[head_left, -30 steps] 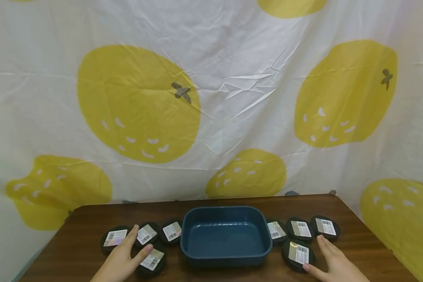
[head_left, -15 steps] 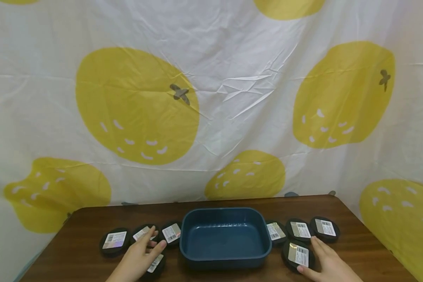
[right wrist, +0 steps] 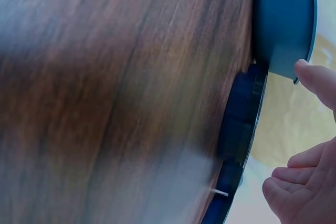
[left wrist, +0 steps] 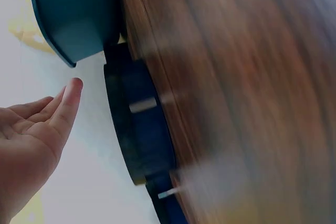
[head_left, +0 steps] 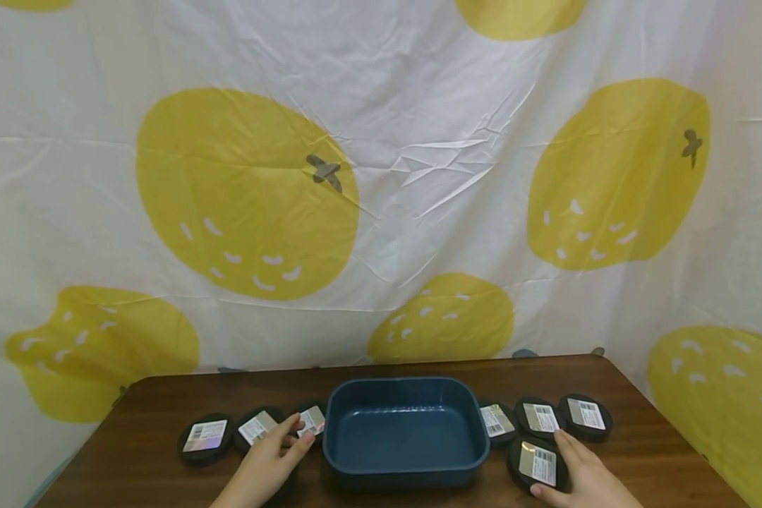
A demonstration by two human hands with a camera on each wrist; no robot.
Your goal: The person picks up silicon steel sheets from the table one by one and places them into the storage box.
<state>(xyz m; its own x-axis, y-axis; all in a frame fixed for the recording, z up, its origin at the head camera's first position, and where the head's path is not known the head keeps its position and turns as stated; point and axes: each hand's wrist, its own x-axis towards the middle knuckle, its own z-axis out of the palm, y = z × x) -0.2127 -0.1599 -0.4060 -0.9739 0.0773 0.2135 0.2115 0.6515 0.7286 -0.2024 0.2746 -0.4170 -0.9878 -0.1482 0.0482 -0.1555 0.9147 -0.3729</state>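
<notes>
My left hand hovers with relaxed fingers over the front-left round black container, hiding most of it. Its fingertips are near the labelled black container beside the blue dish. In the left wrist view this hand holds nothing and stays clear of the dark containers. On the other side, my right hand is at the right edge of the front-right black container, thumb near its front. The right wrist view shows that hand apart from the containers, gripping nothing.
Two more labelled black containers lie on the left, an outer one and a middle one. Behind the right hand are three others, including an outermost one. A lemon-print cloth hangs behind the brown table.
My left hand has moved right, from the left containers toward the dish. My right hand has shifted slightly left, closer to the front-right container. The containers have not visibly moved.
</notes>
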